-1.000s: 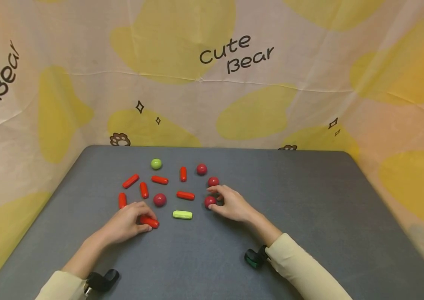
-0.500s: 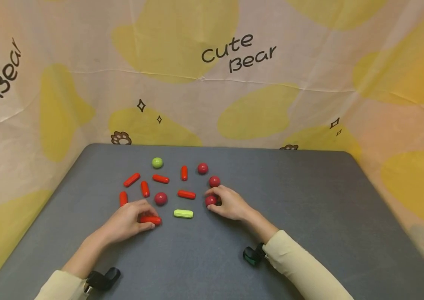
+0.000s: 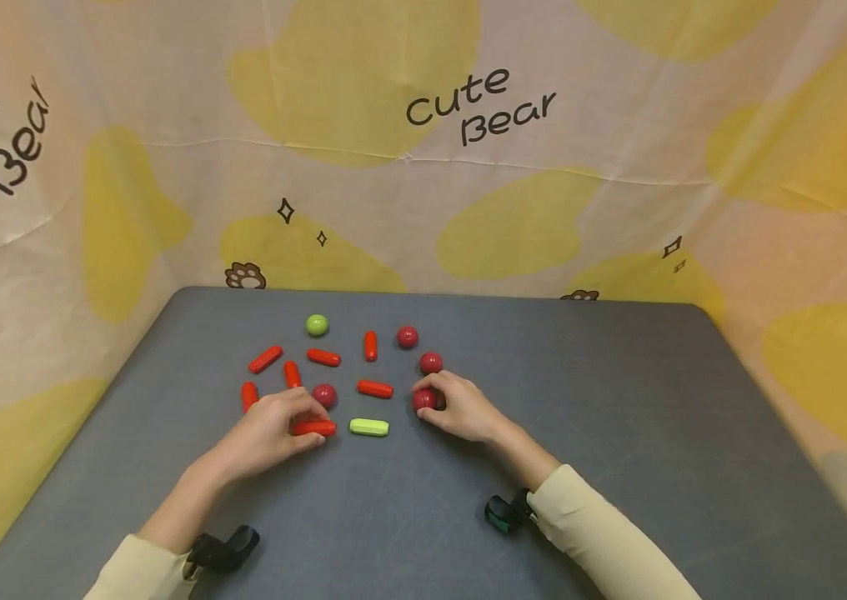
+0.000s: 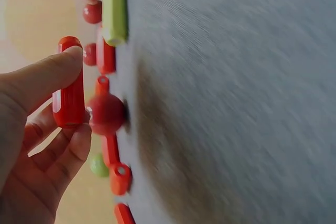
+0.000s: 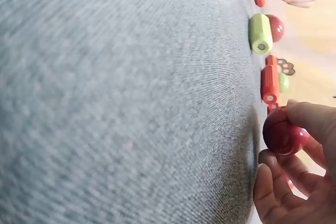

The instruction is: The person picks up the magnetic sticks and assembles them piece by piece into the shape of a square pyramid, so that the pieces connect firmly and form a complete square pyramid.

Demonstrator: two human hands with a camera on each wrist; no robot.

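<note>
My left hand (image 3: pixel 268 433) pinches a red ridged cylinder (image 3: pixel 316 427) between thumb and fingers; in the left wrist view the cylinder (image 4: pixel 69 90) hangs off the table surface. A red ball (image 3: pixel 324 395) lies just behind it, and a light-green cylinder (image 3: pixel 368 427) lies to its right. My right hand (image 3: pixel 472 410) holds another red ball (image 3: pixel 423 401) by thumb and fingers, also seen as a dark red ball (image 5: pixel 283 132) in the right wrist view. Behind that hand sits one more red ball (image 3: pixel 431 362).
On the grey table (image 3: pixel 618 433) lie several more red cylinders, among them one in the middle (image 3: pixel 374 389) and one farther back (image 3: pixel 370 346). A green ball (image 3: pixel 317 325) and a red ball (image 3: pixel 407 337) are near the back edge. A patterned cloth (image 3: pixel 363 192) hangs behind.
My left hand has moved right and slightly away from me with the red cylinder, coming nearer the light-green one. My right hand has stayed nearly in place at its red ball.
</note>
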